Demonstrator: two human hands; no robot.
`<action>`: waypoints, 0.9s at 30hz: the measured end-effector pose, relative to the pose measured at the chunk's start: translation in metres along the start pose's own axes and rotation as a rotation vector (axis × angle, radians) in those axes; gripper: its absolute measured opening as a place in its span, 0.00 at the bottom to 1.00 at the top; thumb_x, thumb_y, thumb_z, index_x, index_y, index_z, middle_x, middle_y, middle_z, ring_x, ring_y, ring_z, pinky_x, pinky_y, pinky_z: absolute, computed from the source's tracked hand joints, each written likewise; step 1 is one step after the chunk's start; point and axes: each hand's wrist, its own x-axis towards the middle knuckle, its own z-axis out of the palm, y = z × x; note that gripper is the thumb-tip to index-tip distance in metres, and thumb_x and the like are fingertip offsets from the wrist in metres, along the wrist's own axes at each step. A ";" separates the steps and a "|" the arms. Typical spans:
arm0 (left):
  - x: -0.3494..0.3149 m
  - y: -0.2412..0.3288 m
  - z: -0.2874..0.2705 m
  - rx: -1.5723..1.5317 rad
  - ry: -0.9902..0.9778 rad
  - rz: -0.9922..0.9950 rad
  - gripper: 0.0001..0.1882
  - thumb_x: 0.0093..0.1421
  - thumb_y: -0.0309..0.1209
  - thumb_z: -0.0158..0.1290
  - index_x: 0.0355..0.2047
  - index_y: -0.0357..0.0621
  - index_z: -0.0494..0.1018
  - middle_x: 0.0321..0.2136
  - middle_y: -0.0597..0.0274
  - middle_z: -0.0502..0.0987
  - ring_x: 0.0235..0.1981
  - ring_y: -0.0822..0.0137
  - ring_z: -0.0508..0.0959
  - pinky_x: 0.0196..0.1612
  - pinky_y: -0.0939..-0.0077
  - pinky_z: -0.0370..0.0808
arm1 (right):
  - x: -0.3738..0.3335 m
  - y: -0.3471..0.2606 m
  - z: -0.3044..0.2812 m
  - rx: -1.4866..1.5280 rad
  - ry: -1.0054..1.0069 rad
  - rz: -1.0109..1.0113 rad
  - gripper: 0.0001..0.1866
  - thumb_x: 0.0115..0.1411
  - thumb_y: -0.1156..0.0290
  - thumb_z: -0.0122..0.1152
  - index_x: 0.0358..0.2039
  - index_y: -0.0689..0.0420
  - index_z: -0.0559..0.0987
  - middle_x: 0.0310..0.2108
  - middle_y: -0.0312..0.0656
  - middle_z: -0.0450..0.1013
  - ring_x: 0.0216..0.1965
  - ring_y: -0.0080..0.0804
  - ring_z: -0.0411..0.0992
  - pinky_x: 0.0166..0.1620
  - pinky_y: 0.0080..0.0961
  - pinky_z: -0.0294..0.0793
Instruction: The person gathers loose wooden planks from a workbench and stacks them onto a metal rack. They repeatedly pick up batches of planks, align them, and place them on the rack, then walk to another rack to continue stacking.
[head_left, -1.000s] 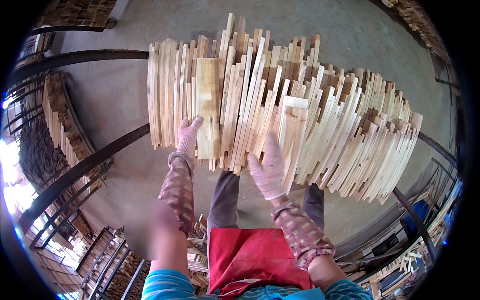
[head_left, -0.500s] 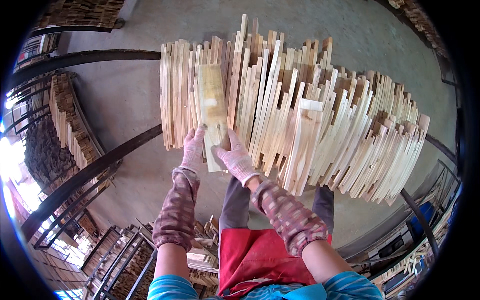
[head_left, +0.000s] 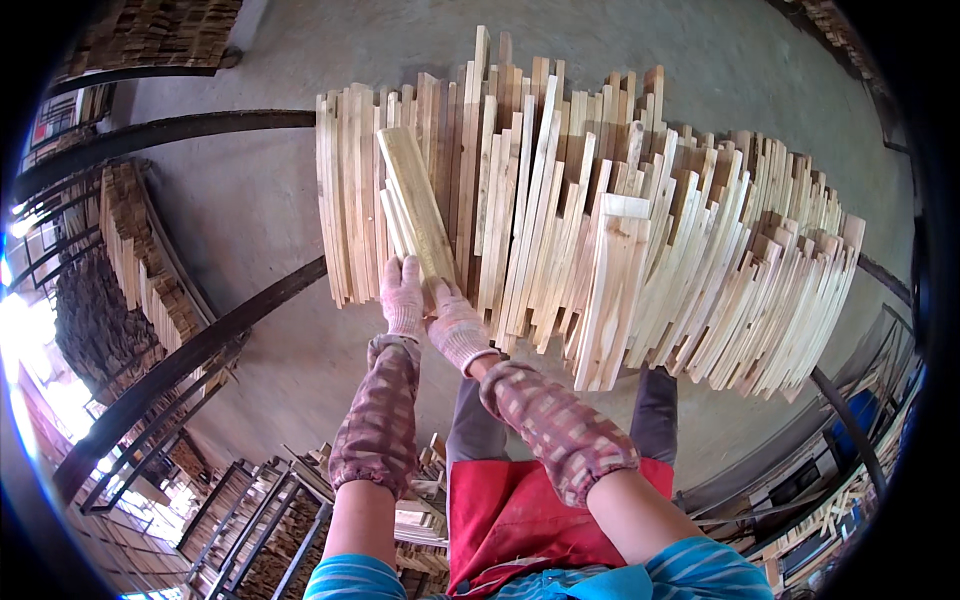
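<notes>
A wooden board (head_left: 416,205) leans slightly to the left above a wide row of slats, turned partly on its edge. Around its near end closes my right hand (head_left: 457,326), in a pale pinkish glove. My left hand (head_left: 402,292), gloved alike, is closed at the left side of that same end, next to narrow pale strips (head_left: 396,226) lying along the board. Its fingertips are partly hidden. Beneath lies the row of wooden slats (head_left: 505,200), packed side by side with uneven ends. Another wide board (head_left: 612,290) rests face up on the row, right of my hands.
Dark curved metal bars (head_left: 200,335) run under the slats from the left. Stacks of wood (head_left: 150,260) stand on racks at the left, and more racked wood (head_left: 255,530) lies at the lower left. A red apron (head_left: 520,520) covers my lap below the row.
The board has turned from lying broad face up to partly on edge and tilted left. Both hands turned with it, the right one moving left and lower.
</notes>
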 end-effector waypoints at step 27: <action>-0.051 0.044 -0.032 -0.860 -0.313 -0.320 0.30 0.67 0.48 0.53 0.60 0.39 0.67 0.50 0.55 0.77 0.47 0.60 0.79 0.51 0.64 0.79 | -0.044 -0.011 -0.061 0.016 0.074 -0.165 0.49 0.55 0.50 0.62 0.69 0.62 0.54 0.66 0.61 0.59 0.53 0.59 0.73 0.57 0.43 0.74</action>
